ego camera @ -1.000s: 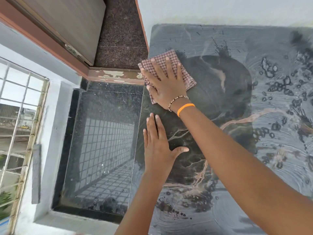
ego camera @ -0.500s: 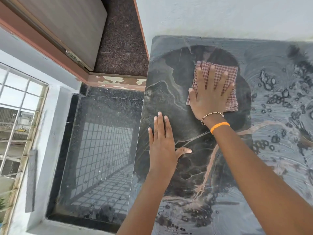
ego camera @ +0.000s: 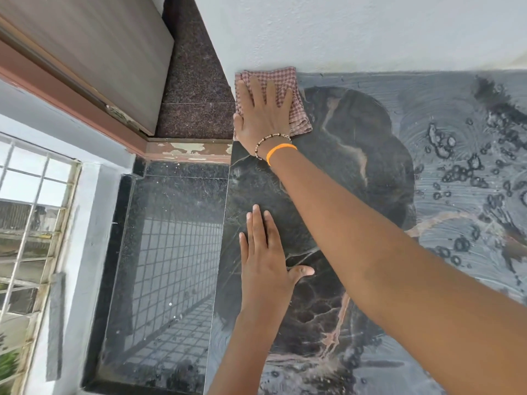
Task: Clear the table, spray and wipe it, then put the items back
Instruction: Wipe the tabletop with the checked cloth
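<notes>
The table (ego camera: 356,166) is a dark marble slab with pink veins, set against the wall. A folded red-and-white checked cloth (ego camera: 281,76) lies in its far left corner, touching the wall. My right hand (ego camera: 263,115) presses flat on the cloth with fingers spread; a beaded bracelet and an orange band are on the wrist. My left hand (ego camera: 265,258) rests flat and empty on the slab near its left edge. The left part of the slab looks dark and wiped. A streaky wet film with droplets (ego camera: 456,166) covers the right part.
A white wall (ego camera: 370,29) runs along the table's far edge. Left of the table lies a glossy black floor (ego camera: 165,266), with a brown granite step (ego camera: 194,81) and a door (ego camera: 85,52) beyond. A barred window (ego camera: 28,223) is at far left.
My right hand has slid the cloth from the middle of the slab back and to the left, into the far left corner by the wall. My left hand has stayed flat in place.
</notes>
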Demonstrator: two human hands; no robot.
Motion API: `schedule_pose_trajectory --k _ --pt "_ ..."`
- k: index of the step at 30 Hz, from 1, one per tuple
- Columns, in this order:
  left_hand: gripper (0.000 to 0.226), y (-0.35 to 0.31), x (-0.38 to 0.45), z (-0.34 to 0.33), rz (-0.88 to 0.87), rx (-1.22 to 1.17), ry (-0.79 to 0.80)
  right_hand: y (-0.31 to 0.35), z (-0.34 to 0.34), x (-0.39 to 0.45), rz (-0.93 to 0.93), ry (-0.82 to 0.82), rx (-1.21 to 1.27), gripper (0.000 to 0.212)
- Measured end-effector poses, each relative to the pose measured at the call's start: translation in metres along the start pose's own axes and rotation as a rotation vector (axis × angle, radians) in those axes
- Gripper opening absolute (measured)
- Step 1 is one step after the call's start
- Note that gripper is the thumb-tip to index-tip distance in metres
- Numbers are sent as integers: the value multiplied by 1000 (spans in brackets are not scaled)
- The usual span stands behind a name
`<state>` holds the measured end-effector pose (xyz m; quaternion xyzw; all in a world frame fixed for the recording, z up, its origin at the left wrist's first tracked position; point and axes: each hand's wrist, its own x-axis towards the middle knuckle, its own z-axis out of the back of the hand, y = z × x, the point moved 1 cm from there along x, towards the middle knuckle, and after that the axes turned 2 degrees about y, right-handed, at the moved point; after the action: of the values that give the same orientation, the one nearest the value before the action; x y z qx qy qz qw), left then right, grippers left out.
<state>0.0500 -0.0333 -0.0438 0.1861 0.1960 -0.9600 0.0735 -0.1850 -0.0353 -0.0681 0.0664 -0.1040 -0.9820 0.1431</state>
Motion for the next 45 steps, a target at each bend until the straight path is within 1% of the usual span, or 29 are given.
schedule_pose_trajectory --k 2,4,8,12,15,17,20,21,23,26,29,32,34,36,40,43,45 --pt "113 -5 1 1 -4 22 17 -8 3 -4 -8 -18 17 60" --pt "113 -10 3 2 -15 35 40 -24 5 -11 -57 -43 32 59" --pt "115 -24 5 0 -69 63 81 -88 12 -31 -214 -112 45 58" --pt "116 -30 6 -4 -60 92 109 -158 22 -53 -384 -162 26 58" --pt "115 -28 6 -5 -63 93 103 -196 29 -73 -519 -178 29 57" --pt "115 -27 6 -6 -65 102 94 -208 31 -90 -567 -195 19 57" --pt "115 -27 6 -7 -70 105 88 -200 27 -115 -599 -171 33 59" --pt "115 -27 6 -8 -72 105 86 -191 25 -122 -589 -147 46 60" --pt "115 -26 5 -8 -75 111 74 -167 18 -131 -499 -104 55 64" --pt "115 -27 6 -9 -66 119 70 -121 10 -123 -255 -41 15 63" --pt "116 -28 7 -9 -60 105 80 -76 6 -85 -8 41 -19 62" --pt "115 -26 8 -9 -66 81 91 -34 5 -32 124 103 -31 61" --pt "114 -23 8 -9 -69 71 89 -15 5 -7 162 129 -61 62" --pt "114 -23 8 -9 -69 80 84 -10 6 4 182 123 -102 64" --pt "117 -31 7 -8 -57 28 64 -38 10 -10 184 50 -84 65" --pt "122 -42 7 -8 -109 7 47 -80 13 -28 85 13 -52 65" --pt "124 -52 9 -12 -156 17 82 -121 17 -42 -27 -19 -37 65"
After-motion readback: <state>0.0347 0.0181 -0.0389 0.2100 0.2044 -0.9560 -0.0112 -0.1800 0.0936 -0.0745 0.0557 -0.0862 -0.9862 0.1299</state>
